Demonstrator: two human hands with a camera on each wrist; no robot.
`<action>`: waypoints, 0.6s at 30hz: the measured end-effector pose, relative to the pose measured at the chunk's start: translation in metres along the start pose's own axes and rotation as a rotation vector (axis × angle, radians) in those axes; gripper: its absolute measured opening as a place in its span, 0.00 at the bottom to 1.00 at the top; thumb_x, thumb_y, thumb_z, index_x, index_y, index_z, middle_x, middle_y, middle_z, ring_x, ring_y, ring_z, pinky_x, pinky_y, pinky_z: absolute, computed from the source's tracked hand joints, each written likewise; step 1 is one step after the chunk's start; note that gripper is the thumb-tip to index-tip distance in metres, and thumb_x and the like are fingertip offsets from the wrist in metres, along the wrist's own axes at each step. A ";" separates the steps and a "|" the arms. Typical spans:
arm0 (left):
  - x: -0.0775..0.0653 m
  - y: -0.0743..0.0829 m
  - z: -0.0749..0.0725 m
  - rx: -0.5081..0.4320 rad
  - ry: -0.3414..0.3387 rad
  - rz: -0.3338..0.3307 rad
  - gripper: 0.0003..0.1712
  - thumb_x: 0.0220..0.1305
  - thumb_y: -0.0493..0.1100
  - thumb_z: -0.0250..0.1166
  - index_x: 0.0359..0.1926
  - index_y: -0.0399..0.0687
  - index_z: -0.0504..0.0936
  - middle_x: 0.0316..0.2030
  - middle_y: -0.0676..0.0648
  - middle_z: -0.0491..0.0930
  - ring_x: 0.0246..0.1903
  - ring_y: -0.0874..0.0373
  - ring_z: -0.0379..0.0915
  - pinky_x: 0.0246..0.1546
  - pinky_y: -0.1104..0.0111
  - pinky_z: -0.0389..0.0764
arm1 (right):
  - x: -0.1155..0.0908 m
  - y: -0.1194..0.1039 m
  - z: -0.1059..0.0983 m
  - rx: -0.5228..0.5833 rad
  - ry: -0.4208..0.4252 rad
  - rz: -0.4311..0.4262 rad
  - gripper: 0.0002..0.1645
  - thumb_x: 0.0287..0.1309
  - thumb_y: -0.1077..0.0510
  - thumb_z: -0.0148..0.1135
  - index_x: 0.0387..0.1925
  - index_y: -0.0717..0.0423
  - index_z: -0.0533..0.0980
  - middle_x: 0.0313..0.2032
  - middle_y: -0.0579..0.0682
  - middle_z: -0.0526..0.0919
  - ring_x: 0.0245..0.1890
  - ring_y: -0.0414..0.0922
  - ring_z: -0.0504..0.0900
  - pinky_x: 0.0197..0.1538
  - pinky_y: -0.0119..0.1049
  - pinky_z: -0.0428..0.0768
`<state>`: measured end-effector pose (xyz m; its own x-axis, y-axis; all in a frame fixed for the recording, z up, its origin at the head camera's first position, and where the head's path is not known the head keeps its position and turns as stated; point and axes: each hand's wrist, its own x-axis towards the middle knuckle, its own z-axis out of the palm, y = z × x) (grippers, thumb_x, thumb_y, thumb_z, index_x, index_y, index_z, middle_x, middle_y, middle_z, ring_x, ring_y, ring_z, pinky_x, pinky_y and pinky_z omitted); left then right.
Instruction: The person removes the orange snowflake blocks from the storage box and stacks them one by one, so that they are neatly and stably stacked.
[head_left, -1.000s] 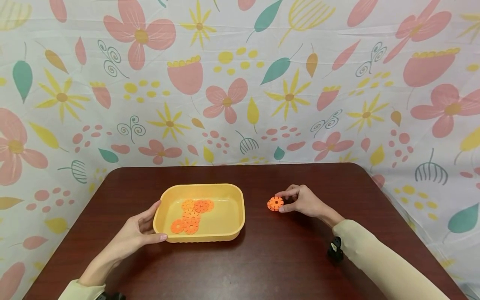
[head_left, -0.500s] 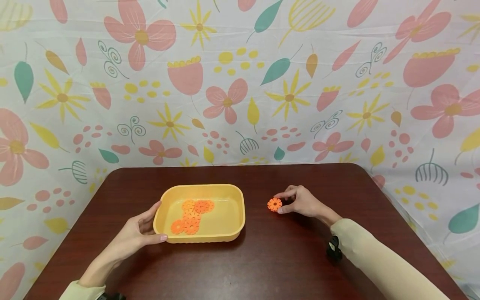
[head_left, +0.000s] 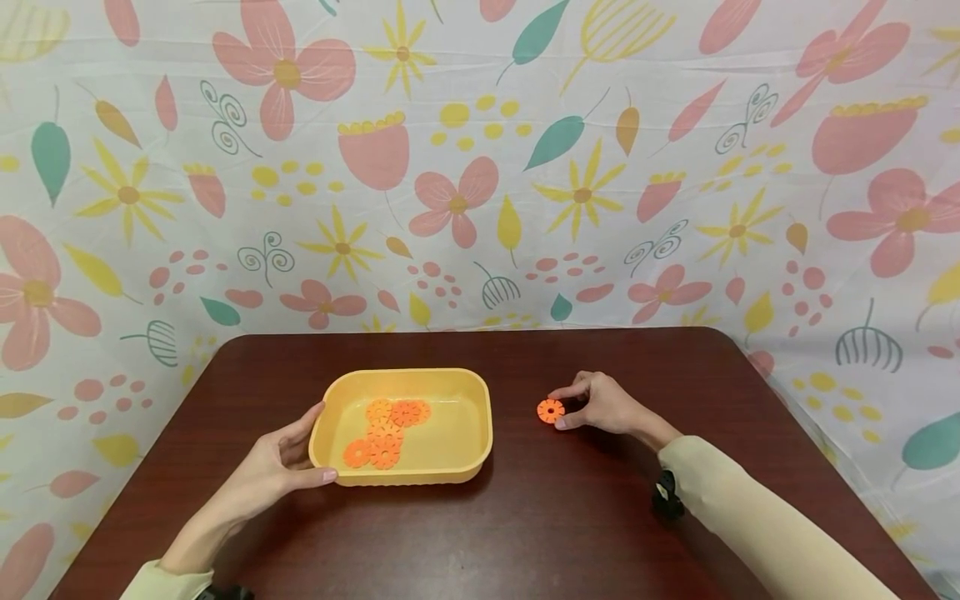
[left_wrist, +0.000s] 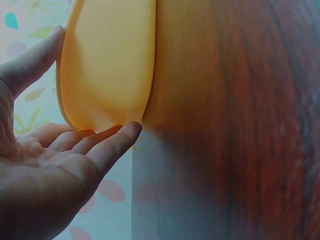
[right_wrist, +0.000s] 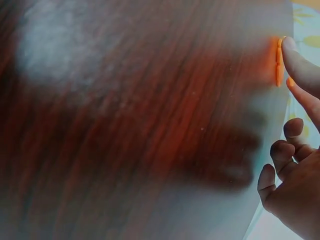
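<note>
My left hand [head_left: 262, 477] grips the left end of a yellow plastic tray [head_left: 457, 477], its thumb by the front corner and its fingers along the side. In the left wrist view, the fingers touch the end wall of the tray [left_wrist: 107, 65]. Several orange snowflake discs [head_left: 386, 454] lie overlapping inside, toward the left. To the right of the tray, my right hand [head_left: 603, 404] pinches one notched orange snowflake disc [head_left: 545, 411] between thumb and finger, just over the table. The right wrist view shows this disc [right_wrist: 279, 65] edge-on, the other fingers bent apart from it.
Both hands work over a dark brown wooden table [head_left: 525, 542] with rounded far corners. A white curtain [head_left: 480, 275] with flower and leaf prints hangs right behind it and along both sides.
The disc in my right hand has turned slightly to show more of its flat face, and the hand has lowered a touch. My left hand and the tray stay put.
</note>
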<state>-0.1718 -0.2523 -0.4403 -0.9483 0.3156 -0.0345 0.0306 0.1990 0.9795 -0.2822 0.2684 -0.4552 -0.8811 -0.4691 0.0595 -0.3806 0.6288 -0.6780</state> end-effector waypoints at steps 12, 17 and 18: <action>0.000 0.003 0.001 0.017 0.003 -0.018 0.59 0.61 0.34 0.77 0.84 0.38 0.49 0.82 0.34 0.47 0.73 0.35 0.58 0.54 0.64 0.82 | 0.000 0.003 0.002 -0.081 0.016 0.001 0.28 0.50 0.52 0.86 0.54 0.54 0.89 0.33 0.48 0.76 0.34 0.46 0.69 0.36 0.39 0.66; 0.000 0.003 0.001 0.023 0.007 -0.012 0.60 0.61 0.33 0.78 0.84 0.37 0.49 0.82 0.34 0.47 0.74 0.36 0.57 0.54 0.64 0.82 | 0.000 0.003 0.002 -0.077 0.016 0.002 0.29 0.50 0.52 0.86 0.54 0.55 0.89 0.33 0.48 0.76 0.34 0.46 0.70 0.36 0.39 0.66; 0.000 0.003 0.001 0.026 0.010 -0.010 0.60 0.61 0.34 0.78 0.84 0.38 0.50 0.81 0.35 0.48 0.74 0.36 0.57 0.54 0.64 0.82 | 0.000 0.003 0.001 -0.078 0.017 0.001 0.29 0.50 0.52 0.86 0.54 0.55 0.89 0.33 0.48 0.76 0.34 0.46 0.70 0.36 0.39 0.66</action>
<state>-0.1708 -0.2508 -0.4377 -0.9517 0.3040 -0.0420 0.0294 0.2265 0.9736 -0.2832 0.2691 -0.4581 -0.8861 -0.4579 0.0720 -0.3997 0.6761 -0.6190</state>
